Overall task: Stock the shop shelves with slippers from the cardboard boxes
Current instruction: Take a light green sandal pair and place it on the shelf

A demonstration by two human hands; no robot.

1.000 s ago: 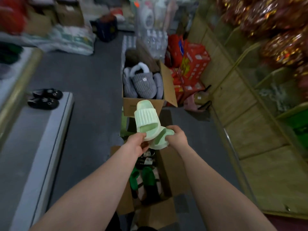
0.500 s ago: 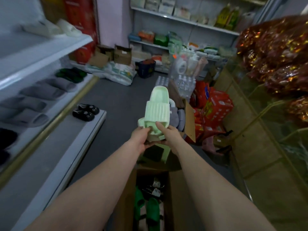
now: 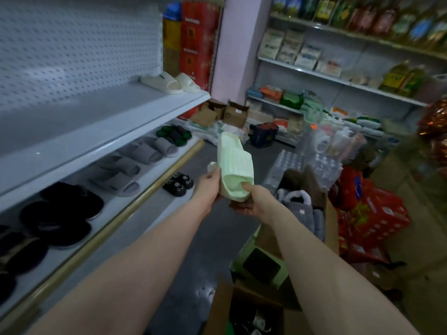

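I hold a pair of pale green slippers (image 3: 235, 163) in front of me, over the aisle. My left hand (image 3: 209, 187) grips them from the left, and a second slipper's edge shows behind its fingers. My right hand (image 3: 251, 201) grips the heel end from below, thumb inside the opening. The white shop shelves (image 3: 101, 112) run along the left; the upper board carries one cream pair (image 3: 171, 82) at its far end. An open cardboard box (image 3: 242, 308) sits below my arms, another box with grey fluffy slippers (image 3: 297, 201) to the right.
The middle shelf holds grey slippers (image 3: 135, 163), black fluffy ones (image 3: 60, 213) and a green-black pair (image 3: 174, 134). A small black pair (image 3: 179, 183) rests on the bottom ledge. Water-bottle packs (image 3: 302, 165), red cartons (image 3: 372, 213) and grocery shelves (image 3: 338, 78) crowd the right and back.
I have lifted the green slippers out of the box area and turned left toward the shelves; the view rose from the floor boxes to the shelf boards. Both hands kept their hold.
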